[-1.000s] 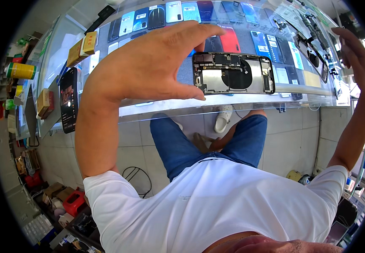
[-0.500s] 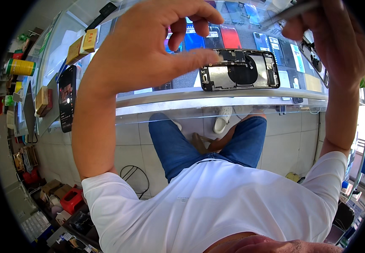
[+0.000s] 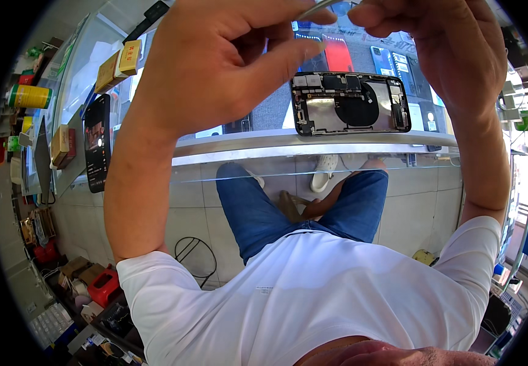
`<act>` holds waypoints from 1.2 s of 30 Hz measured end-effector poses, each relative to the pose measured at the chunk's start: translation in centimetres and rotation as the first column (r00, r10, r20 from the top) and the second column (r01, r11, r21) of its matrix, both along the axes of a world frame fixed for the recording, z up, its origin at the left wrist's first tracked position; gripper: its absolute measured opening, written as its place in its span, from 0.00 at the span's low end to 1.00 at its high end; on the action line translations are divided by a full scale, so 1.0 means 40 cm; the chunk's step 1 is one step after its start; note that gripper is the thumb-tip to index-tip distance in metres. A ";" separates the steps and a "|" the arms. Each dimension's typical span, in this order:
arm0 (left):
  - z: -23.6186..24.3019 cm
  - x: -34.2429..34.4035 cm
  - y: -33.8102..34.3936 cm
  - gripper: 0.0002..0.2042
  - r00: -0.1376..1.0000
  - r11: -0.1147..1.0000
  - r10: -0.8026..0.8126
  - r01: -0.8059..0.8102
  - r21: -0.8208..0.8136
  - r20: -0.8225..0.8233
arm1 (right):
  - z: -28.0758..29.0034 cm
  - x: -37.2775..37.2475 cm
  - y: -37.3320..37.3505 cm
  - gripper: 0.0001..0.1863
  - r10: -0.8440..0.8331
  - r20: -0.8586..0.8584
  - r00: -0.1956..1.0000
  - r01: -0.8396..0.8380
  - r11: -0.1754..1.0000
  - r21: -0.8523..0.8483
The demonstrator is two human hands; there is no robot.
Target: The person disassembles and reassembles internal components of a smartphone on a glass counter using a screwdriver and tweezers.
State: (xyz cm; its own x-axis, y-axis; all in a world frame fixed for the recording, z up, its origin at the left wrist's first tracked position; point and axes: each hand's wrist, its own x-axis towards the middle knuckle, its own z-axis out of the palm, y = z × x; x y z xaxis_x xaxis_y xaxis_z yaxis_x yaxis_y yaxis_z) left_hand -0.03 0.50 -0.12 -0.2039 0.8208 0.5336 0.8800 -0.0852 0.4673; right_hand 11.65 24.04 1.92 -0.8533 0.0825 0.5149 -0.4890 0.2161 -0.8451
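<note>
An opened smartphone lies on the glass counter, its circuit boards, black round pad and silvery inner plate exposed. My left hand is raised above and to the left of it, fingers curved, with a gap between thumb and index finger. A slim grey metal tool crosses that index finger, and its far part leaves the top of the picture. My right hand is above and to the right of the phone, fingers bent inward around the tool's other end, where the grip itself is out of view.
Under the glass lie several phones, among them a red one. At the left a dark phone with a lit screen leans near small yellow boxes. The counter's metal front edge runs before my knees.
My right hand has come left toward my left hand, bringing the metal tool against the left index finger. The left hand's thumb has tilted upward, off the opened phone's corner in view.
</note>
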 end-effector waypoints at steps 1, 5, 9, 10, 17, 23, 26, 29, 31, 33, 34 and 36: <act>-0.005 -0.002 0.001 0.11 1.000 0.999 0.012 -0.011 0.050 -0.020 | -0.002 0.003 -0.002 0.22 -0.024 0.000 1.000 0.024 1.000 -0.010; -0.033 -0.020 0.000 0.11 0.995 0.987 0.073 -0.062 0.151 -0.065 | 0.003 0.016 -0.026 0.22 -0.131 0.065 0.989 0.132 0.991 -0.002; -0.029 -0.003 0.002 0.11 0.981 0.980 0.168 -0.155 0.121 -0.102 | 0.000 0.014 -0.029 0.20 -0.056 0.153 0.987 0.043 0.995 0.091; -0.028 -0.005 0.002 0.10 0.984 0.989 0.131 -0.120 0.090 -0.120 | -0.003 0.015 -0.024 0.19 -0.013 0.197 0.980 0.003 0.999 0.054; 0.002 -0.026 -0.011 0.10 0.983 1.000 0.011 -0.016 0.022 0.182 | -0.083 0.031 0.106 0.15 0.280 0.148 0.948 -0.311 0.910 0.273; -0.032 -0.017 0.001 0.07 0.987 0.984 0.162 -0.161 -0.070 0.010 | -0.100 0.009 0.073 0.13 0.347 0.079 0.934 -0.330 0.759 0.562; -0.031 -0.015 0.007 0.06 0.988 0.983 0.157 -0.156 -0.092 0.006 | -0.108 0.004 0.072 0.13 0.367 0.038 0.929 -0.311 0.724 0.615; -0.030 -0.011 0.009 0.06 0.989 0.982 0.150 -0.150 -0.114 -0.013 | -0.116 0.005 0.070 0.13 0.365 0.025 0.931 -0.297 0.714 0.634; -0.034 -0.006 0.014 0.06 0.989 0.983 0.151 -0.148 -0.112 0.014 | -0.112 0.006 0.071 0.13 0.354 0.018 0.935 -0.271 0.683 0.679; -0.038 -0.005 0.017 0.06 0.989 0.984 0.143 -0.140 -0.107 0.024 | -0.117 0.005 0.068 0.13 0.354 0.012 0.935 -0.269 0.689 0.673; -0.037 -0.005 0.018 0.06 0.990 0.986 0.137 -0.134 -0.102 0.021 | -0.117 0.005 0.065 0.13 0.354 0.008 0.935 -0.268 0.692 0.670; -0.038 -0.006 0.019 0.05 0.994 0.989 0.113 -0.111 -0.101 0.011 | -0.116 0.005 0.063 0.13 0.355 -0.007 0.935 -0.257 0.689 0.677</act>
State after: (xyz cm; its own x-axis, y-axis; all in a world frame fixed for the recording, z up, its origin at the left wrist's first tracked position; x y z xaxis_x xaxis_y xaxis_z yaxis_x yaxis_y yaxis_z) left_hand -0.25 1.25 -1.62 -0.3059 0.8415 0.4453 0.8733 0.0617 0.4832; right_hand 11.85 26.55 -2.74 -0.6926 -0.5712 0.4405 -0.7199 0.5086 -0.4723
